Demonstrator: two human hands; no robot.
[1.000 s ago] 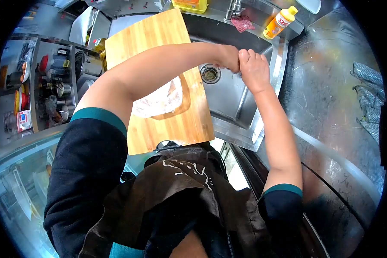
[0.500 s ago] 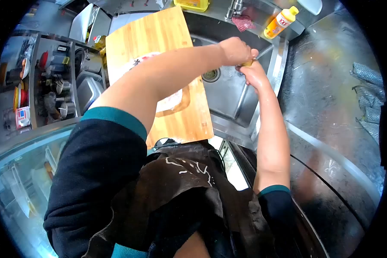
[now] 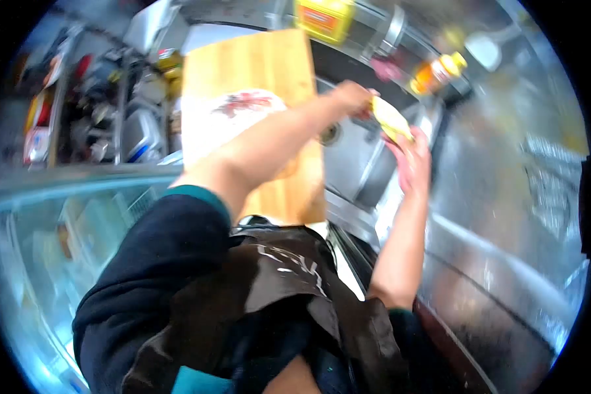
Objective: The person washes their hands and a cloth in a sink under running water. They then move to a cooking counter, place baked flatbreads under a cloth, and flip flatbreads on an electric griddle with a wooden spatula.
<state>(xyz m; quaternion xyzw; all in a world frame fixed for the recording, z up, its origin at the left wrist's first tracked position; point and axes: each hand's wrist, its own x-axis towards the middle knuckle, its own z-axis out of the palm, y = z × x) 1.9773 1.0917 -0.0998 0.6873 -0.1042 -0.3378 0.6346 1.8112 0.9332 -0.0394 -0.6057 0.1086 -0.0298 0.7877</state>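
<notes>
Between my two hands, over the right part of the sink, a yellow cloth point(image 3: 390, 119) is stretched on a slant; motion blurs its texture. My left hand point(image 3: 353, 98) is closed on its upper end, with the fingertips partly hidden. At the lower end, my right hand point(image 3: 410, 157) pinches the cloth, the thumb side up and the other fingers looser. To the left, beneath my left forearm, lies a wooden cutting board point(image 3: 289, 65) bearing a white patch with red and dark marks point(image 3: 246, 105).
The metal sink point(image 3: 354, 154) has a drain point(image 3: 329, 134) beside the board. Behind it stand a faucet point(image 3: 393, 29), a pink scrubber point(image 3: 386, 68), a yellow-capped bottle point(image 3: 437, 73) and a yellow container point(image 3: 325, 20). Shelves hold containers at left; a wet steel counter point(image 3: 486, 171) spans the right.
My hands have moved apart from a tight clasp, and the yellow cloth now shows lengthwise between them. My right hand has lowered and loosened. The camera view has shifted.
</notes>
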